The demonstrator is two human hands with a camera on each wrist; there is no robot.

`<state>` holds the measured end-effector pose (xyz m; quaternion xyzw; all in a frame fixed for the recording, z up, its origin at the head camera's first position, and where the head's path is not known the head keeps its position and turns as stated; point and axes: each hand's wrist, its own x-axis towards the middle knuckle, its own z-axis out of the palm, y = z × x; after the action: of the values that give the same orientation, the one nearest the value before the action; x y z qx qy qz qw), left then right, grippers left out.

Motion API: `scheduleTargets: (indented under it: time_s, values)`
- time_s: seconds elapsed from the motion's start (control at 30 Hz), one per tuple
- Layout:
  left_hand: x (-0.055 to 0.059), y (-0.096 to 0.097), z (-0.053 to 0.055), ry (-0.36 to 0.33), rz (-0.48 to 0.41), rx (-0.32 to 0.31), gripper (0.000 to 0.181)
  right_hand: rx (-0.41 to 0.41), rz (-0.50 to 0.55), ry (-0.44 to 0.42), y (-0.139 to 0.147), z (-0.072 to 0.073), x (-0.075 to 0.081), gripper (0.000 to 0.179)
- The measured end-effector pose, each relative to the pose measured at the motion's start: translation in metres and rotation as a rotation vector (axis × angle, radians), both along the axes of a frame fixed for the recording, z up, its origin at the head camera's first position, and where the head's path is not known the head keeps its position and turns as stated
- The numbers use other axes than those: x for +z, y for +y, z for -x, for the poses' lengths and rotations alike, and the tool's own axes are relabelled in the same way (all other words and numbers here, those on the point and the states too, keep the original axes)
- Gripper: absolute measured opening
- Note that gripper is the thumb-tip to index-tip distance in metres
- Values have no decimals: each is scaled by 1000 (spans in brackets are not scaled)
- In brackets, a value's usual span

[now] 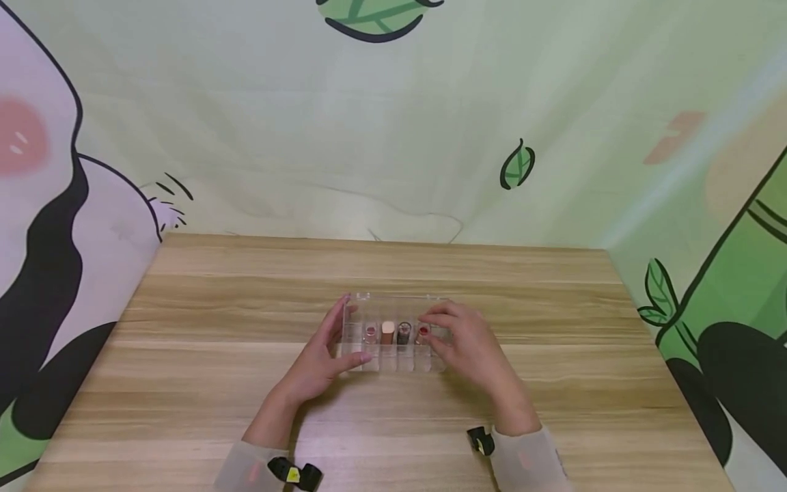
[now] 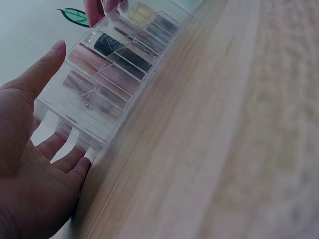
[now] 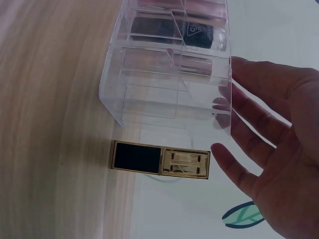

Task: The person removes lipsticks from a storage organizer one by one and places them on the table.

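Note:
A clear plastic lipstick organizer sits on the table with several lipsticks in its slots. My left hand grips its left end, thumb along the front and fingers at the side and back. At the right end, my right hand hovers with thumb and fingers parted round the top of a red-topped lipstick. In the right wrist view, that pink-capped lipstick rests in its slot, with my thumb by the organizer's top edge. A black and gold lipstick stands just past the organizer there.
The organizer stands mid-way across a wood-grain table. A cloth backdrop with cartoon leaves and figures hangs along the table's back and sides. A brown lipstick and a black one stand in the middle slots.

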<state>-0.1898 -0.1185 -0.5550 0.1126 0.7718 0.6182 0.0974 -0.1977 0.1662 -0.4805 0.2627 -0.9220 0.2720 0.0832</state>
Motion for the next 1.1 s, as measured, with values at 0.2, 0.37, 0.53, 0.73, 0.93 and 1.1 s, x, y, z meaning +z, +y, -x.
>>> scheduleTargets:
  time_s: [0.2, 0.37, 0.53, 0.73, 0.93, 1.1]
  values:
    - [0, 0, 0, -4, -1, 1, 106, -9, -34, 37, -3, -1, -1, 26]
    - [-2, 0, 0, -2, -6, -1, 106, -13, -64, 53, -6, 0, -5, 25]
    - [-2, -1, 0, 3, -13, -3, 106, -23, -78, 69, -7, 0, -7, 25]
    - [0, -1, -1, 9, -8, 2, 108, -25, -78, 54, -8, 1, -6, 23]
    - [-1, -1, -1, 18, -10, -1, 109, -20, -71, 50, -7, 1, -5, 22]
    - [-2, 0, 0, 14, -9, -1, 109, -18, -70, 48, -7, 1, -5, 22]
